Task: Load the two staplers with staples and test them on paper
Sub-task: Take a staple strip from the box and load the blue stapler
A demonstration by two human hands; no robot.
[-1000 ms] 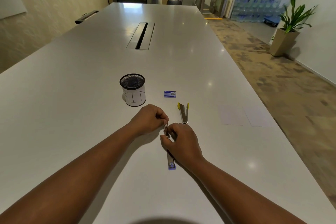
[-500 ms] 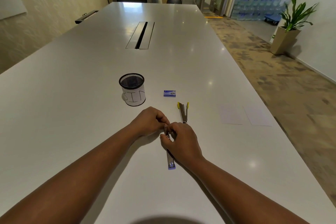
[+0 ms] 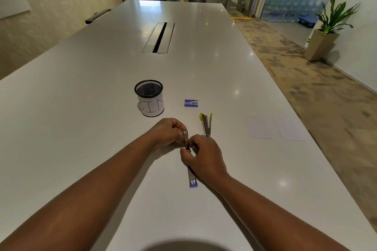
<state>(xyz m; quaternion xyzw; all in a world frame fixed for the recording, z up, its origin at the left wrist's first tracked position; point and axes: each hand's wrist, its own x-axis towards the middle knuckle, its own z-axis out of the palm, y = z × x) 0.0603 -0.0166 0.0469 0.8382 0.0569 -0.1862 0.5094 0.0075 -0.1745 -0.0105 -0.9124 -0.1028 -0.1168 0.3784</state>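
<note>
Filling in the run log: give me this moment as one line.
step: loading | both hands on blue stapler, opened flat | yellow stapler open, untouched | staple box shut | paper unused

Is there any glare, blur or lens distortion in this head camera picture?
Head view: ceiling lights make small glare spots on the glossy white table; wide-angle lens bows the table's edges and stretches the forearms; a dark blurred shape intrudes at the bottom edge; the two white paper sheets barely contrast.
</note>
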